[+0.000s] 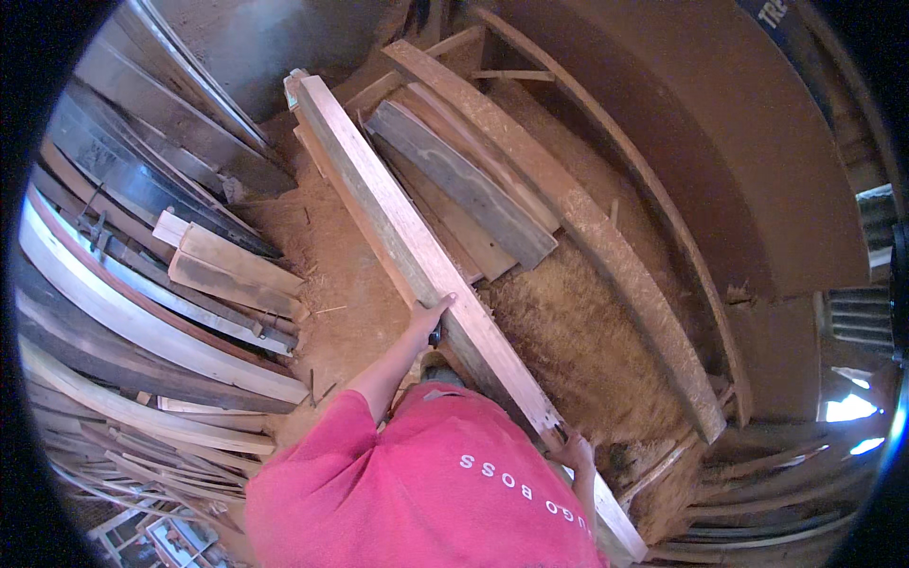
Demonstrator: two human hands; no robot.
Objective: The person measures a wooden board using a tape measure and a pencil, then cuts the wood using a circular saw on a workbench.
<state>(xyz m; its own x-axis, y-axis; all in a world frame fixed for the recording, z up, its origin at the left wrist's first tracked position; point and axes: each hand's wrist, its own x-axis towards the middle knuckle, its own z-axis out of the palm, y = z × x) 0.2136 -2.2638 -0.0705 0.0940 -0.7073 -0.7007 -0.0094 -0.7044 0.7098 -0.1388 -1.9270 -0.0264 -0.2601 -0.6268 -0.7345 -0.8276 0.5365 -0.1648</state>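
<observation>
A long, squared wooden beam (402, 213) with a pale, freshly cut upper face runs slantwise from the far middle down to the near right, passing in front of my body. My left hand (431, 320) grips it about midway, thumb on the pale face and fingers down the near side, partly hidden. Farther down its length, my right hand (573, 449) holds the beam by its edge, with some fingers bent over the pale face. A dark patch marks the wood beside that hand. The far end of the beam lies near other timber on the floor.
Several grey and brown boards (464, 185) lie beyond the beam, next to a thick sawdust-covered timber (568, 199). Short wood blocks (232, 270) and stacked long planks (142, 317) fill the left. Sawdust (559, 331) covers the floor; a brown wall (748, 161) rises at right.
</observation>
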